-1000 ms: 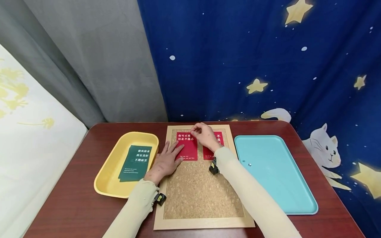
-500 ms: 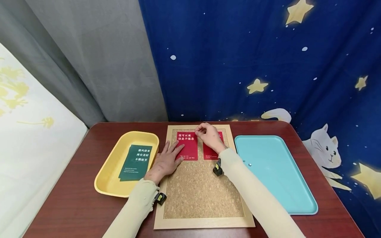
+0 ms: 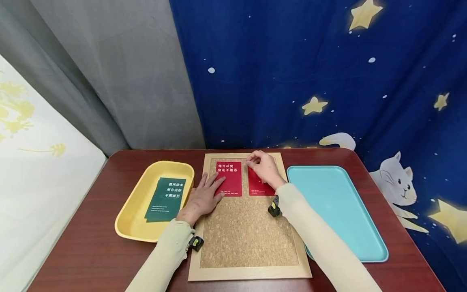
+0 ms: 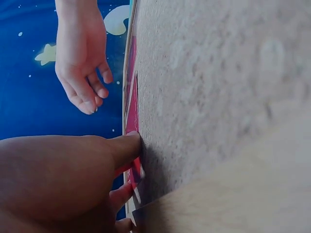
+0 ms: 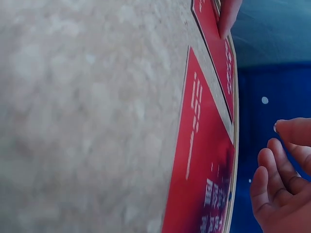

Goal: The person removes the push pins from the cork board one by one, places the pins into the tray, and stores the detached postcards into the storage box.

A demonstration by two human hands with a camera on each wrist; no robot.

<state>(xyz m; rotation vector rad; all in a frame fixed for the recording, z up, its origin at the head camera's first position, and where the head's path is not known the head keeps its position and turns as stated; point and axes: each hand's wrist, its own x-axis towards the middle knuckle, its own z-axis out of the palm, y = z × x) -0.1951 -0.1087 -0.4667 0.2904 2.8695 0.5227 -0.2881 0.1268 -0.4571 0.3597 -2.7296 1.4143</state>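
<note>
Lying flat, left hand (image 3: 200, 199), fingers spread wide and straight, fingertips pressing the lower left corner of the left red card (image 3: 229, 179), probably steadying it on the cork board (image 3: 240, 231).

Hovering over the right red card (image 3: 260, 184) at its 12 o'clock end, right hand (image 3: 265, 168), fingers loosely curled, nothing visibly gripped in the right wrist view; contact with the card not resolvable.

Sitting side by side at the board's 12 o'clock end, both cards, thin, matte, rectangular, printed in white characters. Board: grainy cork in a pale wooden frame, centred on the dark red-brown surface (image 3: 91, 251).

At 9 o'clock, holding green cards (image 3: 167, 198), a glossy yellow tray (image 3: 136, 233). At 3 o'clock, a smooth turquoise tray (image 3: 346, 219) with rounded corners.
</note>
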